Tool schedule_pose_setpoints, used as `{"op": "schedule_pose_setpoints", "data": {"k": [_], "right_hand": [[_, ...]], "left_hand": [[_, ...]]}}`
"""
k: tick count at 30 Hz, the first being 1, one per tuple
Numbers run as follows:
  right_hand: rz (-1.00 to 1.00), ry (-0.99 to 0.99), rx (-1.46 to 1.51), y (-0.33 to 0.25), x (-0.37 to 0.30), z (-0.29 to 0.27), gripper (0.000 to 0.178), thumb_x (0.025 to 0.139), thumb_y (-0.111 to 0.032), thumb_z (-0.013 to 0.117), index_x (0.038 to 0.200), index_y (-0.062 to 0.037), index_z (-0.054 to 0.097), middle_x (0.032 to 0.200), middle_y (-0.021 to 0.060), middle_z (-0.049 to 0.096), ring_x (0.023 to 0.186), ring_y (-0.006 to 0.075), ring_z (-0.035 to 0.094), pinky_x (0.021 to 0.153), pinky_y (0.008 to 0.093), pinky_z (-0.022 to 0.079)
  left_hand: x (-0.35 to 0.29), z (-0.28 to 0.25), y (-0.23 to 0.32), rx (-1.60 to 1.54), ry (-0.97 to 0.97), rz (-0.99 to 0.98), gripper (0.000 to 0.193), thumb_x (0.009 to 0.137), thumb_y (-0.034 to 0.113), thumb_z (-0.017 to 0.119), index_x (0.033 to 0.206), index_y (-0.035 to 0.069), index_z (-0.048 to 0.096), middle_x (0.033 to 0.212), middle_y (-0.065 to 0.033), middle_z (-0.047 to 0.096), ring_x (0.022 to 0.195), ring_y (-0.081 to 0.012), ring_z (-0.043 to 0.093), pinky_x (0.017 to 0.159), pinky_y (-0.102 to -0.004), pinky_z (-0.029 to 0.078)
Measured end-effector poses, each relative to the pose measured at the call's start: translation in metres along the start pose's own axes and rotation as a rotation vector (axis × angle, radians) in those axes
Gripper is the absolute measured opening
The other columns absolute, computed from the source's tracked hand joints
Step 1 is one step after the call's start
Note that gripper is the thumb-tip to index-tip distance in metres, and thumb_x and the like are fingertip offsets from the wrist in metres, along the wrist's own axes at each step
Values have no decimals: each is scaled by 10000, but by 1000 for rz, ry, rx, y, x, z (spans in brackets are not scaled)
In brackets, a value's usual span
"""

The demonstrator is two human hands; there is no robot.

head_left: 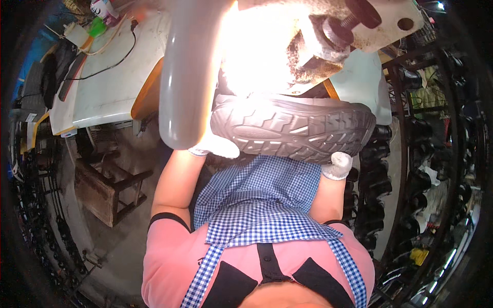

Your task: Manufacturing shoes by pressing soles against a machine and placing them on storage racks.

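Observation:
A dark shoe lies sideways across the middle, its chunky treaded sole turned up toward me. My left hand, in a white glove, grips the shoe's left end with the thumb along the sole's near edge. At the right end, my right hand, gloved too, holds the near edge; most fingers of both hands are hidden behind the shoe. Just beyond it stands a worn metal machine head with a large screw, partly washed out by glare. The shoe's upper is mostly hidden.
A thick grey tube-shaped part hangs close over my left wrist. A pale worktable with a black cable extends at the left. A wooden stool stands on the floor. Racks with rows of black footwear line the right.

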State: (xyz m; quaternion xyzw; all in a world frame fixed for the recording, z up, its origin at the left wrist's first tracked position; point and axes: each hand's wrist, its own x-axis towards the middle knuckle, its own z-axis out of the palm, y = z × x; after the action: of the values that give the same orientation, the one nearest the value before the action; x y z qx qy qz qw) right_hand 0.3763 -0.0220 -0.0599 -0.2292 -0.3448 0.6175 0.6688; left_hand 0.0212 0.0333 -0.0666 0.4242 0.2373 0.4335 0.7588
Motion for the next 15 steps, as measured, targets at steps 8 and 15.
{"op": "schedule_pose_setpoints", "data": {"k": [8,15], "right_hand": [[278,-40,-147,29,7,52,925,731,-21,649,1558,-97,241,1519,192,394,1392,388,419,1119,562,412],[161,-466,-364,66,19,92,841,826,-19,691,1545,-80,260,1513,149,417,1376,310,444,1112,467,423]], "left_hand": [[-23,-26,3,1020,252,284,407,1027,225,491,1390,43,469,1388,-108,545,1232,-224,565,1044,-375,491],[-60,-42,36,-344,120,300,787,710,73,728,1439,1,441,1399,-169,543,1292,-340,535,1080,-451,465]]}}
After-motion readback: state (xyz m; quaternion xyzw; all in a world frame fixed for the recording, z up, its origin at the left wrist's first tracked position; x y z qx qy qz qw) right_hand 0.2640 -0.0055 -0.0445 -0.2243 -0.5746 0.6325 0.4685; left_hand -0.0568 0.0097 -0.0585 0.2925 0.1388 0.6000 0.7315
